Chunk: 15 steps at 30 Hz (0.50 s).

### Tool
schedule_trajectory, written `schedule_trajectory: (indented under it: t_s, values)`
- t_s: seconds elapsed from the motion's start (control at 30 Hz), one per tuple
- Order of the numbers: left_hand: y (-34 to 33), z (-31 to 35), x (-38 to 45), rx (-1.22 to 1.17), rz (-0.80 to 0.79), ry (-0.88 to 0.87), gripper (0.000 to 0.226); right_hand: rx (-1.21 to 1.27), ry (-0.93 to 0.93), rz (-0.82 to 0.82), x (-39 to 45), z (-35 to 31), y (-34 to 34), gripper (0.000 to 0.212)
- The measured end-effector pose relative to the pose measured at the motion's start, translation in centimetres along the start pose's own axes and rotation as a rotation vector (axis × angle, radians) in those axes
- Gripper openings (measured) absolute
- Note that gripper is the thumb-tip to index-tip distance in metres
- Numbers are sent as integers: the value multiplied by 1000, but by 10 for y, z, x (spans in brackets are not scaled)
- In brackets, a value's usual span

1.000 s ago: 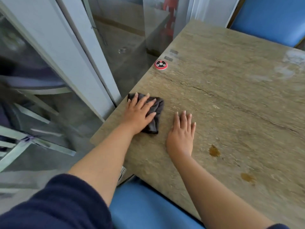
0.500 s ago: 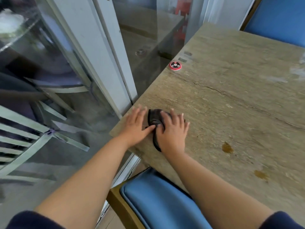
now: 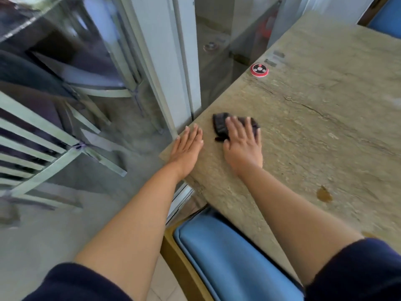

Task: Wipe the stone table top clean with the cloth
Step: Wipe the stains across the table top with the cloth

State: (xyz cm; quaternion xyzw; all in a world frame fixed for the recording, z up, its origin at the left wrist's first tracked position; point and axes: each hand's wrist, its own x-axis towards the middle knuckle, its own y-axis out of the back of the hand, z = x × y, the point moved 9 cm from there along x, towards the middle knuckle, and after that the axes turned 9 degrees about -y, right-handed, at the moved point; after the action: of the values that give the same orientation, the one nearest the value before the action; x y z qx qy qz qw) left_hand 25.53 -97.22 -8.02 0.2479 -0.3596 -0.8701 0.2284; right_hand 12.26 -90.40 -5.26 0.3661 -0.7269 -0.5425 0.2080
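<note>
Head view: dark cloth (image 3: 221, 124) bunched near table (image 3: 325, 131) left corner, right hand (image 3: 243, 144) flat on it, fingers spread. Left hand (image 3: 187, 146) open, empty, on table. Cloth looks soft, light, prob slides easy; press palm on middle.

Dark grey cloth (image 3: 221, 124), veined beige-grey stone table top (image 3: 325, 131), red-and-black button (image 3: 259, 70), blue seat (image 3: 234, 259)

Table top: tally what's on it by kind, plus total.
Hands: 2 (left hand, right hand)
Dark cloth: 1
Red round button: 1
Brown stain: 1
Grey labels: 2
Total: 7
</note>
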Motion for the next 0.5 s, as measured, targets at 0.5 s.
schedule_trajectory:
  t_s: [0.5]
  values:
    - [-32,72,2,198,-271,38,55,-21,-93,-12,-55,98,32,59]
